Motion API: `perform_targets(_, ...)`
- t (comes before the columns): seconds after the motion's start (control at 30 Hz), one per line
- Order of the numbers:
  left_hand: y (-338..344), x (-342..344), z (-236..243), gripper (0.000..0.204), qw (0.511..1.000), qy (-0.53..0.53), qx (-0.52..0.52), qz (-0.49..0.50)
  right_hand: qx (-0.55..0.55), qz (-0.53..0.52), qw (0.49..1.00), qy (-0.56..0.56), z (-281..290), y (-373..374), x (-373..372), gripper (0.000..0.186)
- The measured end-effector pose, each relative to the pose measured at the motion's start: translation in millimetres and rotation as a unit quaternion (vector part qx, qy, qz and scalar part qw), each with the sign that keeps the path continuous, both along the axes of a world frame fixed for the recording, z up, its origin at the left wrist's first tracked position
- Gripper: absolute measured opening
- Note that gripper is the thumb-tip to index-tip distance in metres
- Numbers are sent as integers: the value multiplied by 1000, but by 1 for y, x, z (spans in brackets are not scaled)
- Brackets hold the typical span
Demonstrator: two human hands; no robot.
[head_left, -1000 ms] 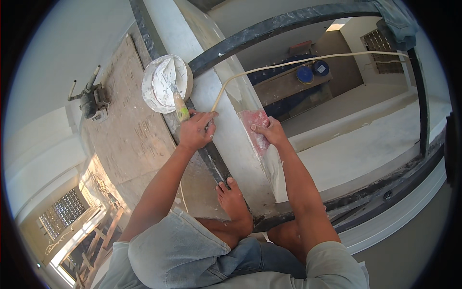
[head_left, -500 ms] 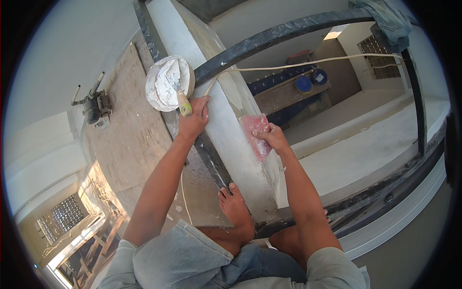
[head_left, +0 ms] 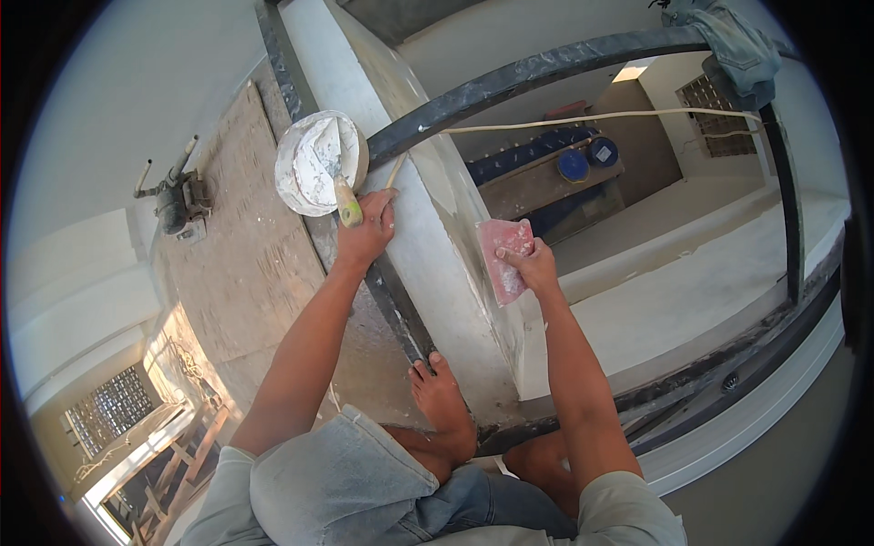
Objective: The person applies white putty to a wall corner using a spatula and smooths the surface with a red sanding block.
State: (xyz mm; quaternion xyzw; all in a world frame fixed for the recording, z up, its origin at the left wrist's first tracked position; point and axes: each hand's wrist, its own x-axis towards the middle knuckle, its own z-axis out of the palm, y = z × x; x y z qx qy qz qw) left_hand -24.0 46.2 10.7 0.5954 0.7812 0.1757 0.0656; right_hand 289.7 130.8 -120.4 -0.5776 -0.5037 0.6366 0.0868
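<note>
My right hand grips a flat red plastic putty spreader smeared with white, at the edge of a white plastered ledge. Whether the blade touches the ledge I cannot tell. Beside a round white tub of white putty is my left hand, its fingers curled over the dark metal bar and the ledge. What those fingers hold is hidden. A putty knife stands in the tub, its wooden, green-ended handle leaning out over that hand.
Dark metal rails frame an opening with a lower floor beyond. Down there, blue-lidded buckets stand on a plank. A pale cable crosses the opening. A cloth hangs at the far right; my bare foot rests by the bar.
My right hand and the red spreader have moved right, toward the outer edge of the ledge. My left hand and the tub have stayed nearly in place.
</note>
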Motion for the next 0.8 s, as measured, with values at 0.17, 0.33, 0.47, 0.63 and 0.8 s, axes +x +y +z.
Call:
perform_targets(0.17,-5,-8,7,23,1000,-17,9,-4,-137,16,979,153,21,-15,-31,57)
perform_targets(0.33,-3,-5,7,22,999,-36,11,-3,-163,68,971,164,18,-22,-40,56)
perform_targets(0.47,0,-6,7,20,999,-35,23,-5,-150,75,975,144,12,-20,-41,64)
perform_targets(0.63,-7,-9,6,21,999,-22,24,-11,-64,76,991,88,17,-11,-36,69)
perform_targets(0.8,-3,0,2,20,1000,-12,21,-12,-47,-8,998,45,-3,-6,-2,64)
